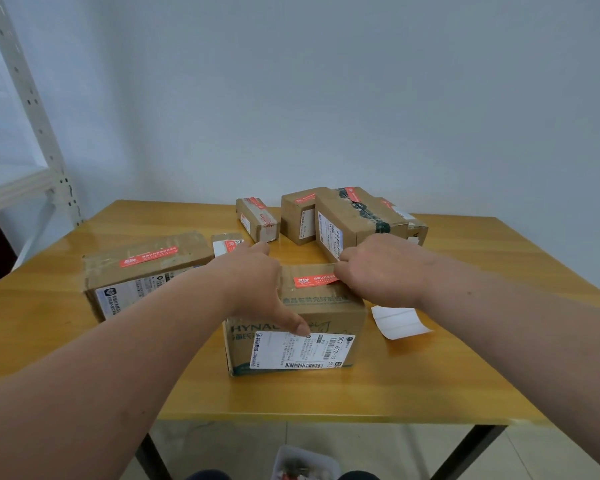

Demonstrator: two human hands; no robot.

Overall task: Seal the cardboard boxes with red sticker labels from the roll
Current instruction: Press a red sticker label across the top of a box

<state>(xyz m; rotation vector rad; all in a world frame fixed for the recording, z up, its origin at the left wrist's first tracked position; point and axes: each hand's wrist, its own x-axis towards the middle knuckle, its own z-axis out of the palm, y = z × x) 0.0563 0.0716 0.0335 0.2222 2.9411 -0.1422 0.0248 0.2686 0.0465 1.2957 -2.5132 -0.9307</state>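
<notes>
- Left hand (257, 285): laid over the left part of the near box's top, thumb stretched down the front face with its tip on the white shipping label (300, 349). Grip spread wide, bracing the carton, fingers reaching over the far edge.
- Right hand (381, 275): on the right end of the same top, fingers curled down onto the right end of the red sticker label (314, 281). Whether they pinch it or only press it flat cannot be told.
- Near box (295, 327): stands at the counter's front centre, top flaps shut under clear tape, red sticker lying across the seam.
- White backing strip (399, 322): lies flat on the counter just right of the near box, no sticker on it.
- Large box (142, 271): left of the near box, carries a red sticker along its taped top.
- Small flat box (227, 244): behind the left hand, red sticker on top.
- Rear group (326, 216): several boxes close together at the far centre, each visible top bearing a red sticker; one is wrapped in dark tape.
- Counter (361, 393): yellow wooden top on dark legs.
- Metal shelving upright (25, 109): at far left against the wall.
- Container (305, 462): on the floor under the front edge, contents unclear.
- Sticker roll: not made out.
</notes>
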